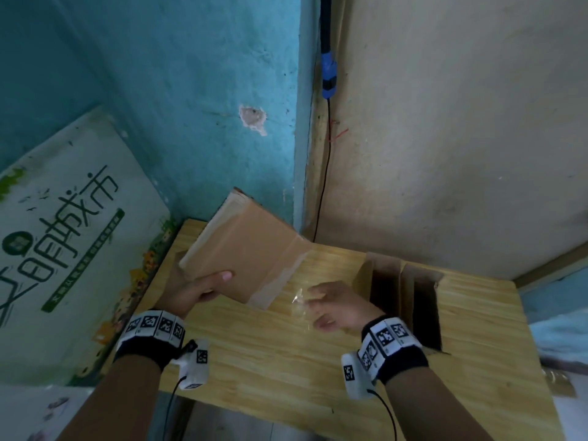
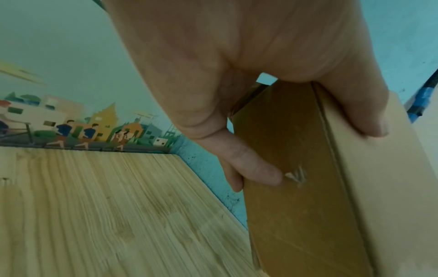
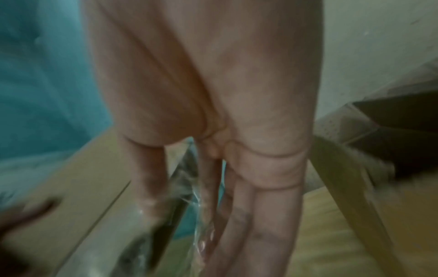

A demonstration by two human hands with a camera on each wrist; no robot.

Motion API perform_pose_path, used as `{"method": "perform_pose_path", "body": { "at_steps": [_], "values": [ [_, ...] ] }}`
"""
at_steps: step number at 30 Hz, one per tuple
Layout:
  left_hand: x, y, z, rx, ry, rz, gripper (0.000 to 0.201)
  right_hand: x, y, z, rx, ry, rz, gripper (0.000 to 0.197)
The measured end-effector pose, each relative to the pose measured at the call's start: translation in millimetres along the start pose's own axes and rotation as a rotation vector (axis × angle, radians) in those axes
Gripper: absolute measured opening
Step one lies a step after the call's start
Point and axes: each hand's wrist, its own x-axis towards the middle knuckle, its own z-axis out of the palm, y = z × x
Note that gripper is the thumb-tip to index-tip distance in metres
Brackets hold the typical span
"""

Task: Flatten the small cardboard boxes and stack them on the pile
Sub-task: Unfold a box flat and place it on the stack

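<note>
A small brown cardboard box is held tilted above the wooden table. My left hand grips its near left end, thumb on top and fingers underneath; the left wrist view shows the box in that grip. Pale tape marks run along its right end. To the right of the box, my right hand pinches a crumpled strip of clear tape, which in the right wrist view hangs as the tape between thumb and fingers. I cannot tell whether the strip still touches the box.
Open cardboard boxes stand at the table's right rear, just beyond my right hand. A large printed carton leans against the teal wall on the left. A blue-ended cable runs down the corner behind the table.
</note>
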Motion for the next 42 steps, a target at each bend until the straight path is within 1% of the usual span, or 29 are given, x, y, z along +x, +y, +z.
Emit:
{"method": "perform_pose_path", "body": {
  "at_steps": [1,4,5,6,7,9,10,12,14,16,19,21,22,24,27,28,29,30,32,33,34,35,36,37,38,39,42],
  "values": [
    [-0.9,0.3,1.0,0.005,-0.002,-0.001,0.079,4.0,5.9,7.6,-0.076,0.017,0.009,0.062],
    [-2.3,-0.6,2.8,0.043,0.004,0.029,0.064,10.9,24.2,27.1,-0.210,0.118,0.020,0.031],
    [-2.4,-1.3,3.8,0.048,0.005,0.026,0.064,11.6,28.9,32.4,-0.241,0.146,0.029,0.021],
    [-2.1,-3.0,3.7,0.057,0.008,0.015,0.068,13.2,33.3,36.6,-0.269,0.156,0.040,0.014],
    [-0.9,-5.5,2.7,0.071,0.015,0.000,0.076,15.9,37.5,40.3,-0.284,0.159,0.048,0.011],
    [0.8,-10.4,2.5,0.100,0.024,-0.031,0.090,22.6,44.3,44.7,-0.269,0.187,0.050,0.016],
    [1.3,-11.8,3.5,0.114,0.017,-0.042,0.092,25.9,47.4,46.0,-0.266,0.207,0.054,0.022],
    [1.7,-11.4,5.0,0.167,-0.012,-0.053,0.092,31.2,51.4,46.7,-0.342,0.241,0.056,0.039],
    [1.1,-8.1,5.6,0.220,-0.057,-0.085,0.087,35.2,53.3,47.5,-0.362,0.265,0.066,0.053],
    [2.5,-4.3,4.7,0.280,-0.097,-0.104,0.082,39.2,55.4,48.0,-0.410,0.226,0.077,0.056],
    [3.7,-0.1,4.8,0.331,-0.102,-0.100,0.080,44.9,64.6,50.6,-0.719,0.102,0.138,0.053],
    [3.2,-1.2,4.5,0.325,-0.098,-0.104,0.080,50.7,74.4,55.1,-0.861,0.101,0.167,0.059],
    [2.5,-1.8,4.4,0.318,-0.099,-0.108,0.079,54.4,79.2,57.9,-0.915,0.116,0.154,0.059],
    [2.2,-4.3,3.8,0.310,-0.101,-0.123,0.080,59.1,85.1,63.2,-0.939,0.163,0.137,0.063],
    [2.3,-10.2,2.3,0.302,-0.080,-0.149,0.081,61.9,90.1,65.7,-0.913,0.188,0.095,0.077],
    [2.6,-12.5,1.4,0.304,-0.071,-0.153,0.082,63.4,92.7,64.8,-0.900,0.183,0.069,0.079],
    [2.6,-14.6,0.7,0.304,-0.063,-0.157,0.082,64.5,94.0,63.3,-0.882,0.189,0.041,0.077],
    [2.4,-16.6,-0.1,0.304,-0.053,-0.162,0.083,65.8,94.3,61.4,-0.866,0.208,-0.003,0.069],
    [1.9,-19.9,-1.7,0.312,-0.036,-0.165,0.086,67.2,93.5,55.4,-0.837,0.274,-0.103,0.041],
    [1.5,-21.1,-2.4,0.315,-0.029,-0.167,0.086,67.7,92.1,52.4,-0.778,0.284,-0.127,0.030],
    [1.4,-22.1,-3.2,0.316,-0.024,-0.170,0.086,67.8,90.1,49.5,-0.661,0.262,-0.105,0.024],
    [1.8,-23.1,-4.1,0.313,-0.022,-0.174,0.086,66.5,87.1,47.6,-0.507,0.192,-0.038,0.021],
    [2.3,-24.2,-5.3,0.309,-0.020,-0.181,0.087,65.7,86.0,46.9,-0.345,0.092,0.046,0.020],
    [2.5,-25.1,-6.6,0.306,-0.018,-0.189,0.087,64.3,86.3,47.0,-0.221,0.024,0.137,0.023],
    [2.6,-26.5,-7.8,0.303,-0.015,-0.197,0.088,63.6,88.1,47.8,-0.209,0.008,0.199,0.025],
    [2.6,-27.5,-8.7,0.300,-0.012,-0.204,0.088,63.1,90.9,48.8,-0.245,0.038,0.230,0.025],
    [2.3,-30.6,-10.6,0.289,-0.005,-0.225,0.088,66.5,100.2,52.5,-0.277,0.207,0.233,0.030]
  ]
}}
